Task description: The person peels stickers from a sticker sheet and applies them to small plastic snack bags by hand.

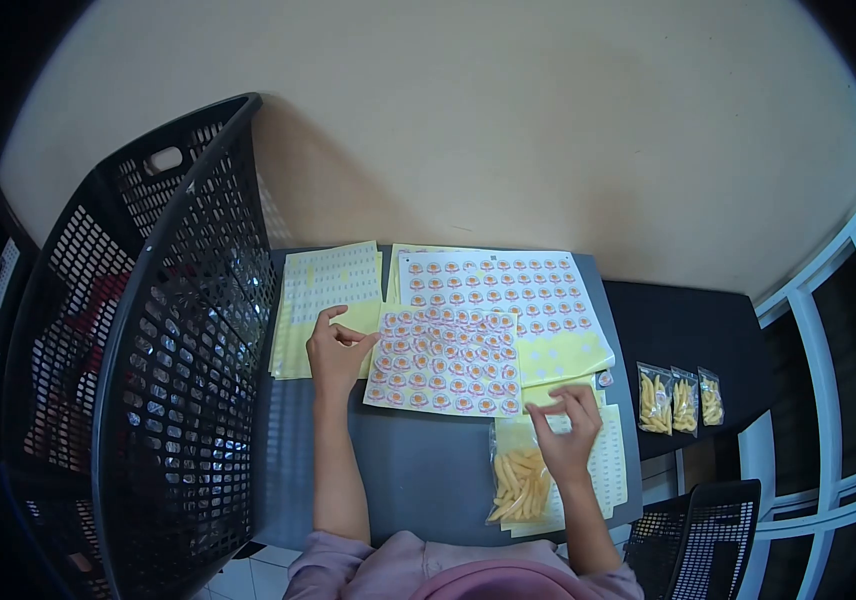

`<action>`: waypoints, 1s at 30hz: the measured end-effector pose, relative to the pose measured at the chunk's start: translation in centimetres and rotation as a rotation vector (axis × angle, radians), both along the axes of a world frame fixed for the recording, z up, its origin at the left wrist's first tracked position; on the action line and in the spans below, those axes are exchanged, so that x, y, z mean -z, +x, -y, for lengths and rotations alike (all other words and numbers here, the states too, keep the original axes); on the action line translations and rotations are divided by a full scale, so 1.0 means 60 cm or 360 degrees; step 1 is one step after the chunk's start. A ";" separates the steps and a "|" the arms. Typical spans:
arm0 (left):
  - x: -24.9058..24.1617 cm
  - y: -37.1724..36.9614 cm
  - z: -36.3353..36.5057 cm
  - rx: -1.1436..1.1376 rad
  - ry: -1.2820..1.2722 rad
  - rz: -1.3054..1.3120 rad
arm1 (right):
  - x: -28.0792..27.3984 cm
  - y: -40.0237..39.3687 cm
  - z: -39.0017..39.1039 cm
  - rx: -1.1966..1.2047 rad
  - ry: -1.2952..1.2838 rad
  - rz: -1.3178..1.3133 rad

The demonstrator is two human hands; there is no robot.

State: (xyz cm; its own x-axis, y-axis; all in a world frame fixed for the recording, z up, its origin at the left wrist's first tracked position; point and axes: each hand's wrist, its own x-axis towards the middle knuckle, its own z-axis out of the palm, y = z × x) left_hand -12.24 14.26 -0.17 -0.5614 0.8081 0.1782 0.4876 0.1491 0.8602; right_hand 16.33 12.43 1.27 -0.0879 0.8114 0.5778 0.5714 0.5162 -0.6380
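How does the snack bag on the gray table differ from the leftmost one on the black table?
The gray-table bag lies partly over printed sheets; the black-table bag lies on dark cloth or tabletop.
The first lies apart, near the right hand; the second heads a row of three.

Both are clear, holding pale yellow sticks.

A dusky pink head covering (508, 584) hangs over a pale mauve top (400, 562) with loose sleeves (328, 560).
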 end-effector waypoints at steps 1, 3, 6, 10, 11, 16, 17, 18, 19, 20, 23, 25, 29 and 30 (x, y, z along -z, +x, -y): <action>-0.005 -0.001 0.002 -0.0033 -0.0096 -0.0045 | -0.005 -0.016 -0.019 -0.0110 0.0014 -0.0021; 0.006 -0.005 0.000 -0.0110 -0.0034 -0.0068 | -0.018 -0.054 -0.060 -0.0250 0.0031 -0.0036; 0.045 -0.017 -0.012 -0.0179 0.0041 -0.0052 | 0.009 -0.097 -0.130 -0.0380 -0.0134 -0.0022; 0.063 -0.028 -0.011 0.0032 -0.0219 0.0207 | 0.018 -0.159 -0.192 -0.0577 -0.0359 0.0180; 0.052 -0.024 -0.007 0.0077 -0.0294 0.0246 | 0.016 -0.174 -0.201 -0.0616 -0.0452 0.0275; 0.044 -0.007 -0.007 0.0135 -0.0300 0.0205 | 0.045 -0.210 -0.236 -0.0529 -0.0642 0.0486; 0.043 -0.004 -0.007 0.0153 -0.0330 0.0208 | 0.054 -0.213 -0.241 -0.0590 -0.0542 0.0372; 0.041 -0.001 -0.006 0.0172 -0.0362 0.0212 | 0.064 -0.212 -0.243 -0.0600 -0.0543 0.0376; 0.033 0.002 -0.005 0.0172 -0.0407 0.0214 | 0.066 -0.211 -0.242 -0.0503 -0.0340 0.0463; 0.035 0.000 -0.006 0.0166 -0.0408 0.0218 | 0.068 -0.211 -0.243 -0.0403 -0.0138 0.0545; 0.041 0.000 -0.006 0.0225 -0.0386 0.0256 | 0.065 -0.207 -0.246 -0.0430 -0.0319 0.0904; 0.035 0.002 -0.006 0.0274 -0.0379 0.0381 | 0.070 -0.208 -0.246 -0.0477 -0.0354 0.0827; 0.041 -0.001 -0.009 0.0295 -0.0404 0.0362 | 0.079 -0.213 -0.254 -0.0612 -0.0701 0.0487; 0.050 -0.005 -0.010 0.0308 -0.0356 0.0401 | 0.080 -0.212 -0.254 -0.0613 -0.0697 0.0485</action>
State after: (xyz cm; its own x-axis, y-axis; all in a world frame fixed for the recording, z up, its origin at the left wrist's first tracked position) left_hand -12.56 14.89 -3.17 -0.3982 0.9068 -0.1383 0.3028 0.2722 0.9134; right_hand 3.62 27.70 -3.53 -0.5265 0.8437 0.1048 0.5859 0.4494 -0.6744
